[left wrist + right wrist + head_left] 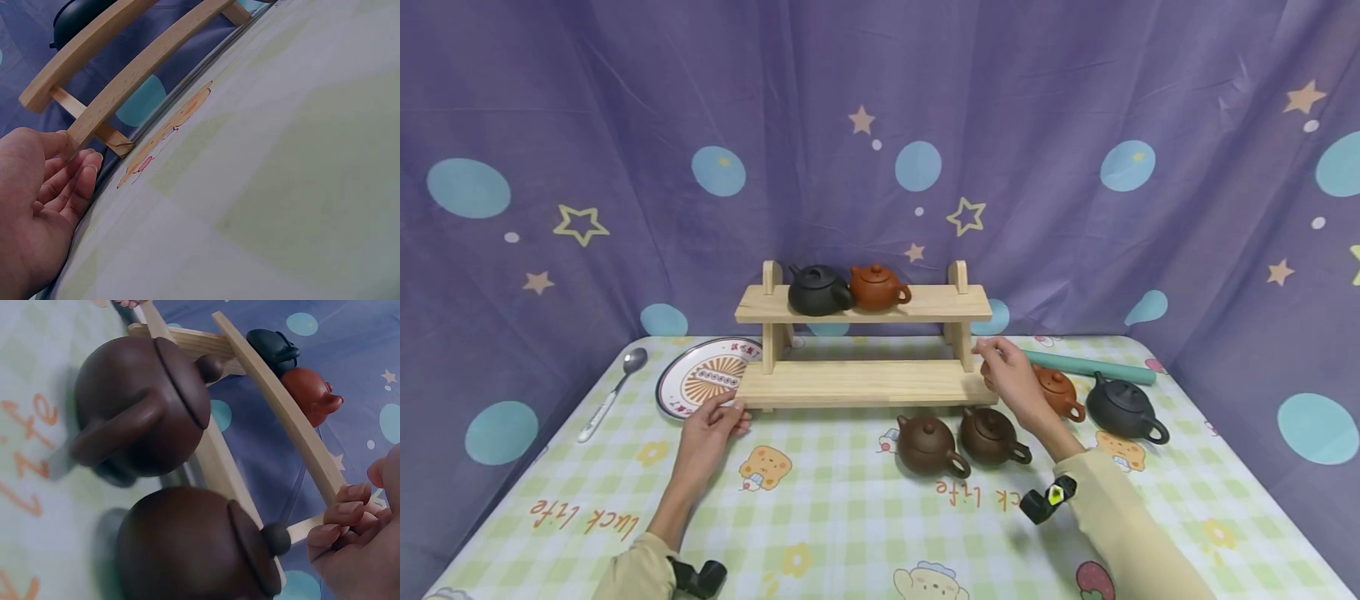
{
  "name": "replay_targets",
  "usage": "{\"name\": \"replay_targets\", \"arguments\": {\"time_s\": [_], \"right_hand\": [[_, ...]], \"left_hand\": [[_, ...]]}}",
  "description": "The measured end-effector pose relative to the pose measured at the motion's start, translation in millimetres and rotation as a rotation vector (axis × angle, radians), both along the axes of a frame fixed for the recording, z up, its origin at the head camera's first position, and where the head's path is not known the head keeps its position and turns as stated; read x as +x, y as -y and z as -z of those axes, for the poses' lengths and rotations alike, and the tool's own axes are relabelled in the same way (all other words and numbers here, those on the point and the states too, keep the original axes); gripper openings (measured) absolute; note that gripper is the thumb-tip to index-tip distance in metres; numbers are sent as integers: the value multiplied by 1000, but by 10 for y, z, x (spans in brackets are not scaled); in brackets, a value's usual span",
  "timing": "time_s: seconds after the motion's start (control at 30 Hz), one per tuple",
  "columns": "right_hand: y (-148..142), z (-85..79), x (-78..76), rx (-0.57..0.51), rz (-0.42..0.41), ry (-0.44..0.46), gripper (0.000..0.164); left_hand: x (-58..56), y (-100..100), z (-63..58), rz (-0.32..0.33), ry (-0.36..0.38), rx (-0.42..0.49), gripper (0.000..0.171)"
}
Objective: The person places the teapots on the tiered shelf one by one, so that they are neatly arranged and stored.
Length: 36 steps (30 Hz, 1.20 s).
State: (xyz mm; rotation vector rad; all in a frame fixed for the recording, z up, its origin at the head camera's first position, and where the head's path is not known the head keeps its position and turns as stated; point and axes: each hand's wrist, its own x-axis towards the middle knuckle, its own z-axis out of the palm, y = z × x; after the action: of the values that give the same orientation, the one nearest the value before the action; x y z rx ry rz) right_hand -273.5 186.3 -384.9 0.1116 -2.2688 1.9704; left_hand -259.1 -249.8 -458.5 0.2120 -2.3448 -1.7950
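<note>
A spoon [610, 401] lies on the worktop [820, 517], left of the rack [865, 385], and a plate [672, 377] sits just beside the rack's left end, partly hidden by it. The left hand [707, 429] pinches that end at the lower board, between thumb and fingers. On the rack's upper board stand a black pot [815, 293] and, right of it, an orange pot [876, 292]. Two brown pots, one [925, 447] left of the other [988, 438], stand before the rack's right half. The right hand [1011, 379], well apart from the left, has bent fingers at the rack's right end; whether it grips the wood I cannot tell. Right of the rack come a second orange pot [1055, 392], partly behind the right arm, a green tube [1090, 367] and a second black pot [1122, 408]. The step in hand looks like steadying or placing the rack by its ends. The next move likely calls for level, even support from both hands, so the upper pots stay put and the rack's front edge keeps off the brown pots.
</note>
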Motion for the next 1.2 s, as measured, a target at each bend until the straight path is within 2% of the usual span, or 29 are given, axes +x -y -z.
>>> {"name": "replay_targets", "arguments": {"time_s": [0.37, 0.57, 0.9, 1.2], "right_hand": [[-219, 166, 207, 112, 27, -15, 36], [-342, 238, 311, 164, 21, 6, 37], [-475, 364, 471, 143, 14, 19, 35], [-560, 456, 588, 216, 39, 51, 38]], "left_hand": [[-29, -11, -1, 7, 4, 6, 50], [-28, -8, 4, 6, 3, 2, 49], [-18, -7, 3, 1, 3, 1, 48], [-17, 5, 2, -9, 0, 7, 48]]}}
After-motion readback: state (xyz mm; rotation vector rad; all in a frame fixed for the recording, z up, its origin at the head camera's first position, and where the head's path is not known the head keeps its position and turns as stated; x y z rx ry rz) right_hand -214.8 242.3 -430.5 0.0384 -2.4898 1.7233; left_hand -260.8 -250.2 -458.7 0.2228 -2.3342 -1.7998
